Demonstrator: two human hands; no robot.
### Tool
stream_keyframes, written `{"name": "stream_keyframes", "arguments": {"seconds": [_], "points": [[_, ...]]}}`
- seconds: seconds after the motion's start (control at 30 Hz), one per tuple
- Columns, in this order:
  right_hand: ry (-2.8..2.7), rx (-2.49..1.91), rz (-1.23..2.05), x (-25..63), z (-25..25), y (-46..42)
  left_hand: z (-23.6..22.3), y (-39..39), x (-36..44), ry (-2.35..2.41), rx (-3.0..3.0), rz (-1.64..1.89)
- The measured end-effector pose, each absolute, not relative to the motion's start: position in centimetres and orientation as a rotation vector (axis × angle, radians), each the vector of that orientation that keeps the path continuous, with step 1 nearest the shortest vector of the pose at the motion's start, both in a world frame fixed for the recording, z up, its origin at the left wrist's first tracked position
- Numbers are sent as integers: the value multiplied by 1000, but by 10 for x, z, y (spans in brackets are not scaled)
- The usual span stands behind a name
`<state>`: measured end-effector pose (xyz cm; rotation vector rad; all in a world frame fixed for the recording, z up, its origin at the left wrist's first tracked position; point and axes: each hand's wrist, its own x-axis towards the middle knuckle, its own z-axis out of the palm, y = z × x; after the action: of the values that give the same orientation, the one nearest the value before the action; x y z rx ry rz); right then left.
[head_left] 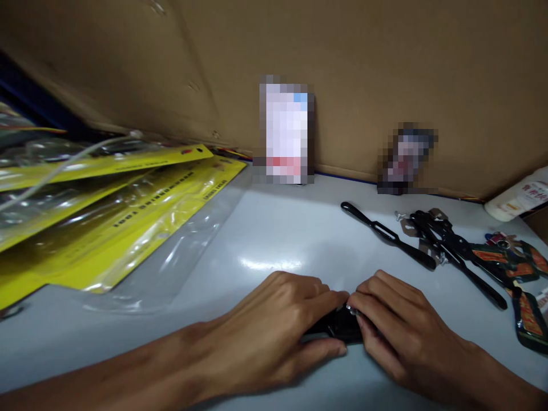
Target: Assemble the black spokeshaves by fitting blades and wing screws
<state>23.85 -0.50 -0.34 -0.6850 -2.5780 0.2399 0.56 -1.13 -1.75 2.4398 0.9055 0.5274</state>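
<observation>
Bracing black tool (347, 329) low on table (274, 245): left hand (274, 331) closed thumb and fingers round one end; right hand (406, 334) curled, fingertips pinching silver bit (351, 310). Looked stiff, lightish, slick where glossy; ends seemed best to grip.

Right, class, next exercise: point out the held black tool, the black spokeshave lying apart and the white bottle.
Held black tool (345, 329): head view, its exposed middle section.
Black spokeshave (407, 248): head view, the handle beside its slotted middle.
White bottle (518, 197): head view, its printed side.
</observation>
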Motion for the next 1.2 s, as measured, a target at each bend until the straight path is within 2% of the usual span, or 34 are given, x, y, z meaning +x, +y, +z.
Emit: {"name": "stream_keyframes", "arguments": {"seconds": [0.27, 0.4, 0.6, 1.2], "points": [[-2489, -530, 423, 239, -5, 0, -15, -9, 2, 858, 2439, 534], [-2259, -705, 542, 240, -6, -1, -14, -9, 2, 859, 2464, 508], [-2284, -765, 389, 244, -8, -6, -14, -9, 2, 834, 2504, 511], [-2463, -611, 253, 243, -7, -10, -21, -11, 0, 876, 2527, 460]]}}
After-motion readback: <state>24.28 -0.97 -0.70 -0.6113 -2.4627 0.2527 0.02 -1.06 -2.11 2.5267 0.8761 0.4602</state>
